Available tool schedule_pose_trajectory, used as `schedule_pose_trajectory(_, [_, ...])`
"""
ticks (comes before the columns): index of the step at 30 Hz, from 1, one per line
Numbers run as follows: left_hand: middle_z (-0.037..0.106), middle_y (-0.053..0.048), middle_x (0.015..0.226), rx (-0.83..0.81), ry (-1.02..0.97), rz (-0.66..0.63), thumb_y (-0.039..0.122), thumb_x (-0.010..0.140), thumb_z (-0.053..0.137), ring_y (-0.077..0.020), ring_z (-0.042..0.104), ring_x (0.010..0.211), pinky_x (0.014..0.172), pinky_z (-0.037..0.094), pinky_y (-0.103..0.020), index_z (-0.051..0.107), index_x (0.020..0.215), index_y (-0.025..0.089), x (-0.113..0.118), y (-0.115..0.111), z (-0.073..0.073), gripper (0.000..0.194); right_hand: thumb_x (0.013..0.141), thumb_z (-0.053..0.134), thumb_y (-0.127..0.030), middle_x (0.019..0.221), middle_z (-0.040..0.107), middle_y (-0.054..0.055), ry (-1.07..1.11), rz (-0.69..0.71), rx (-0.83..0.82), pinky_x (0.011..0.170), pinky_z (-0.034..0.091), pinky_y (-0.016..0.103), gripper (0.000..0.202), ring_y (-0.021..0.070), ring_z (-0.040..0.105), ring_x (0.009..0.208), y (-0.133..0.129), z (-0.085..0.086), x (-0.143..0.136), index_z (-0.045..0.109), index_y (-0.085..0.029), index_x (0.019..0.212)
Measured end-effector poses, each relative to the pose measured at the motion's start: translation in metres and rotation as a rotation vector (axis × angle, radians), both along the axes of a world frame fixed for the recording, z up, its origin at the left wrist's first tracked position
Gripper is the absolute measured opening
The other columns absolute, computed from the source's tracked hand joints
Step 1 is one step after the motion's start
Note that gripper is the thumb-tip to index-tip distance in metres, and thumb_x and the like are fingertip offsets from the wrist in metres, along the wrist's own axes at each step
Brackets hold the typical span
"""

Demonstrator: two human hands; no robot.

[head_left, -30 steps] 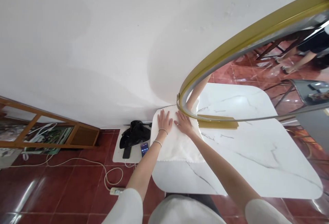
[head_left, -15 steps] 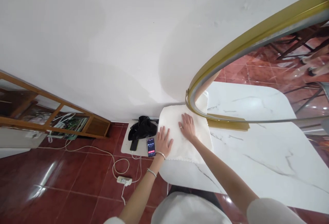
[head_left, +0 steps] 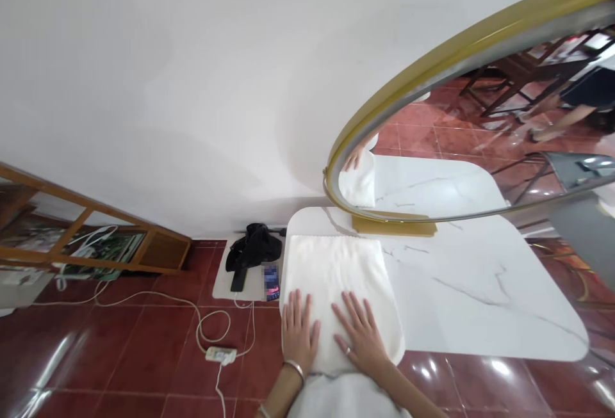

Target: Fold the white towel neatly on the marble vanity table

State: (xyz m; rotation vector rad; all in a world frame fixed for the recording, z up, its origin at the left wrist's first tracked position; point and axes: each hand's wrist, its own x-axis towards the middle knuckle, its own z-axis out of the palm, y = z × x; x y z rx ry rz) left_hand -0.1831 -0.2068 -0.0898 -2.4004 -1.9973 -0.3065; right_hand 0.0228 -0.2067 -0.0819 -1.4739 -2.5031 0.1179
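Observation:
A white cloth with a finely scalloped far edge lies spread over the left end of the white marbled table. Flat on its near left part rests my left hand, fingers stretched out and a bracelet on the wrist. My right hand presses on the cloth to the right, its fingers spread and a ring on one of them. Neither hand grips anything. The cloth's near edge is partly hidden by my hands and body.
A gold-framed mirror stands on a gold base at the table's back. On a low stool to the left lie a black bag, a dark phone and a lit phone. A power strip trails cables across the red tiles.
Both hands have moved back toward my body, and the cloth has slid nearer with them, baring the tabletop's far edge. The camera view has shifted too.

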Motion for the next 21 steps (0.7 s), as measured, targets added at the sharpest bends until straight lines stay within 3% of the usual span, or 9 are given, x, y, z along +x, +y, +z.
schedule_pose_trajectory(3, [0.021,-0.011,0.155,0.024,-0.012,-0.015,0.033,0.092,0.04,-0.0261,0.017,0.144,0.115,0.022,-0.047,0.028,0.148,0.018,-0.007,0.031,-0.004,0.059,0.092,0.043,-0.047,0.156,0.017,0.011,0.013,-0.011,0.005,0.111,0.021,0.055,0.068,0.0323,0.016,0.143,0.028,-0.002,-0.006,0.018,-0.026,0.151])
schedule_pose_trajectory(10, [0.024,-0.014,0.154,-0.005,-0.095,0.074,0.037,0.094,0.038,-0.0271,0.019,0.144,0.115,0.024,-0.047,0.036,0.144,0.014,-0.017,0.143,-0.002,0.055,0.093,0.042,-0.047,0.156,0.017,0.009,0.034,-0.034,-0.057,0.113,0.017,0.054,0.06,0.0293,0.013,0.144,0.14,-0.008,-0.024,0.027,-0.028,0.149])
schedule_pose_trajectory(13, [0.023,-0.015,0.154,0.005,-0.118,0.101,0.038,0.094,0.036,-0.0279,0.017,0.144,0.114,0.024,-0.048,0.036,0.144,0.012,-0.013,0.171,0.0,0.056,0.094,0.041,-0.046,0.156,0.018,0.008,0.043,-0.069,-0.068,0.115,0.015,0.052,0.057,0.0271,0.013,0.144,0.167,-0.01,-0.028,0.029,-0.029,0.148])
schedule_pose_trajectory(17, [0.026,-0.016,0.153,0.018,-0.146,0.088,0.038,0.094,0.036,-0.0287,0.019,0.143,0.113,0.026,-0.049,0.038,0.143,0.012,-0.012,0.169,0.0,0.055,0.094,0.041,-0.045,0.157,0.014,0.007,0.052,-0.089,-0.034,0.115,0.013,0.052,0.058,0.0264,0.009,0.145,0.164,-0.014,-0.03,0.026,-0.029,0.148])
schedule_pose_trajectory(21, [0.029,-0.017,0.152,0.069,-0.151,0.074,0.036,0.095,0.035,-0.0288,0.02,0.143,0.112,0.028,-0.048,0.04,0.141,0.011,-0.013,0.135,-0.002,0.053,0.093,0.042,-0.047,0.158,0.01,0.008,0.055,-0.047,-0.03,0.115,0.013,0.053,0.063,0.028,0.007,0.145,0.139,-0.016,-0.028,0.021,-0.029,0.15])
